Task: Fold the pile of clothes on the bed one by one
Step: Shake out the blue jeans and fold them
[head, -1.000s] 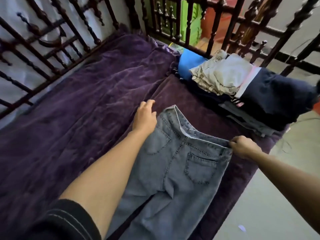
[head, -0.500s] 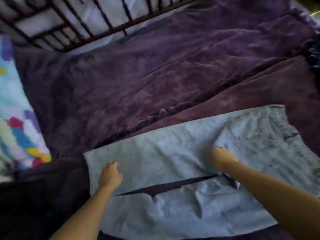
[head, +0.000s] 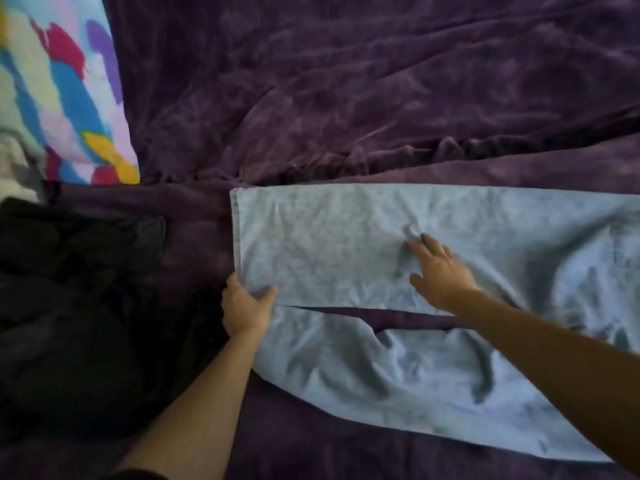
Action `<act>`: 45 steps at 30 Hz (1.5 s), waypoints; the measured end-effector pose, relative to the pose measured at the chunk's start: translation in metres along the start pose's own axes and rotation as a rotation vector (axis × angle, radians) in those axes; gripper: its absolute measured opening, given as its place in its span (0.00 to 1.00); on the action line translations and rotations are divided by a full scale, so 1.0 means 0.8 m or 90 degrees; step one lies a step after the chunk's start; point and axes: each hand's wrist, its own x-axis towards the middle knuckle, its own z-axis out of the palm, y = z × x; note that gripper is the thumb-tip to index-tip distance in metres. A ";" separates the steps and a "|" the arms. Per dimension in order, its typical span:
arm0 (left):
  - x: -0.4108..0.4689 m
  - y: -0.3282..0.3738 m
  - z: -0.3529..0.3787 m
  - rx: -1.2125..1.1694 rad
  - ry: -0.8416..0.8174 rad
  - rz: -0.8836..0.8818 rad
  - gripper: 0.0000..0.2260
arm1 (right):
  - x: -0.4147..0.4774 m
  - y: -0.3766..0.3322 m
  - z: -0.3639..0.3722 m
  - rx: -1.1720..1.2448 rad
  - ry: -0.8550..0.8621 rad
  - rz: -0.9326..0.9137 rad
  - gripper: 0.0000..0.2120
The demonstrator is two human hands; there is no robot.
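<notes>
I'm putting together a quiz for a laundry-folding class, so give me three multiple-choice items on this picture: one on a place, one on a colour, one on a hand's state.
1. Where is the patterned pillow relative to the jeans?
A. On top of them
B. Apart, to the upper left past their hems
C. Tucked under them
2. What colour is the blanket beneath the jeans?
A. White
B. Green
C. Purple
3. What is the left hand doing?
A. Gripping the hem corner of the far leg
B. Hanging idle
C. Holding the pillow
Key: 1 B, bare blanket separates pillow and jeans; 2 C, purple fabric shows all around the denim; 3 A, its thumb and fingers pinch the hem corner.
</notes>
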 end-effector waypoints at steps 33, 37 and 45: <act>-0.453 0.027 0.313 0.600 -0.277 0.573 0.25 | -0.336 0.477 0.080 -0.193 0.006 0.205 0.29; -0.433 0.043 0.348 0.613 -0.114 0.506 0.25 | -0.309 0.536 0.065 -0.191 0.127 0.121 0.16; -0.423 0.091 0.288 0.340 -0.101 0.481 0.04 | -0.311 0.541 -0.007 -0.049 0.390 -0.043 0.06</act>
